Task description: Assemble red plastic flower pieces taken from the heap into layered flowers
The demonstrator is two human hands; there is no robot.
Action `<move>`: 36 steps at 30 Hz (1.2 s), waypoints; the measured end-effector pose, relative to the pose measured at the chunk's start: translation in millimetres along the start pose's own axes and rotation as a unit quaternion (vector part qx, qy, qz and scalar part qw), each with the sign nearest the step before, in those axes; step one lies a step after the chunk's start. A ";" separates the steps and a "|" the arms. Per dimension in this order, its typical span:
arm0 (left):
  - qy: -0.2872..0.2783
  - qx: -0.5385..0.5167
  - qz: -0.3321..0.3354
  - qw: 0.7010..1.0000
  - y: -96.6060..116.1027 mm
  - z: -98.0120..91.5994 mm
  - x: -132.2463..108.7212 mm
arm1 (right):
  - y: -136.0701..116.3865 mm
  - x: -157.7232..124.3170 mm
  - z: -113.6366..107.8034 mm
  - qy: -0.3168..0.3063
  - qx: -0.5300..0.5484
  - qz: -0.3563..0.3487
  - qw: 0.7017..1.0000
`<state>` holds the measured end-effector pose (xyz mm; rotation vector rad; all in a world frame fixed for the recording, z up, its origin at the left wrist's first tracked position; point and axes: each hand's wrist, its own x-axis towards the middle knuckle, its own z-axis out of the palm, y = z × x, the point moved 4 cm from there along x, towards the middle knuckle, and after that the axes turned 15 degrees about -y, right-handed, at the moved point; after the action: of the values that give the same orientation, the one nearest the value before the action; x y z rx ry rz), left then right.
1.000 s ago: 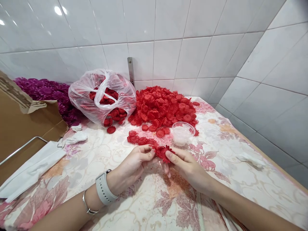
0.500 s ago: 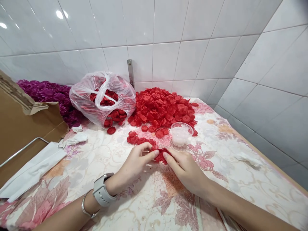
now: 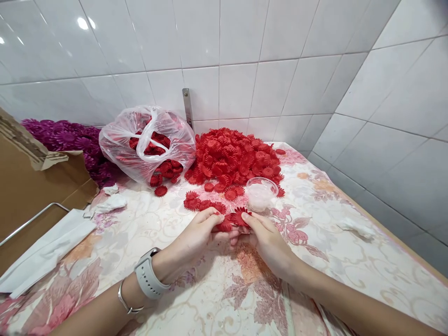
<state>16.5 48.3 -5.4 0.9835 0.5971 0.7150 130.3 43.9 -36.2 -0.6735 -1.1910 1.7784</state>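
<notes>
My left hand (image 3: 200, 234) and my right hand (image 3: 266, 240) meet over the flowered tablecloth (image 3: 350, 261), both pinching a small stack of red fabric flower pieces (image 3: 234, 220) between thumbs and fingertips. The left wrist wears a white watch and a thin bangle. Just beyond the fingers lie a few loose red flower pieces (image 3: 200, 203), and a small clear plastic cup (image 3: 261, 193) with something white in it stands close to my right hand.
A big heap of red flower pieces (image 3: 235, 157) lies against the tiled wall. Left of it sits a clear plastic bag of red pieces (image 3: 147, 142), then a purple flower pile (image 3: 70, 140). A cardboard box (image 3: 31, 186) and white paper (image 3: 45, 247) are at left.
Both hands have shifted slightly and turned the red flower stack between the fingertips; it now stands more upright. The view has drifted a little.
</notes>
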 end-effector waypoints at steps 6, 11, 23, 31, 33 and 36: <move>0.003 -0.030 0.005 1.000 0.7 3.0 -0.3 | -6.4 0.9 0.7 0.026 0.008 -0.004 1.000; 0.057 -0.031 0.047 0.997 6.1 -13.6 0.8 | -20.6 -2.3 -6.6 0.065 -0.025 -0.009 0.998; 0.240 0.530 0.110 0.806 55.1 -88.2 2.7 | -22.3 -1.9 -8.2 -0.003 -0.151 0.087 0.985; 0.298 0.534 0.154 0.776 63.9 -78.3 -4.9 | -18.2 -2.6 -3.5 -0.046 -0.085 0.081 0.992; 0.285 0.518 0.169 0.789 62.2 -64.0 -6.3 | -17.0 -3.0 -0.6 -0.064 -0.080 0.086 0.991; 0.189 0.452 0.152 0.858 46.7 -42.7 -2.0 | -17.7 -2.3 2.2 -0.073 -0.117 0.089 0.986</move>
<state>-28.3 86.4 18.1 1.8615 1.1979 0.9375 136.0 43.9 -19.1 -0.8178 -1.4963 1.8790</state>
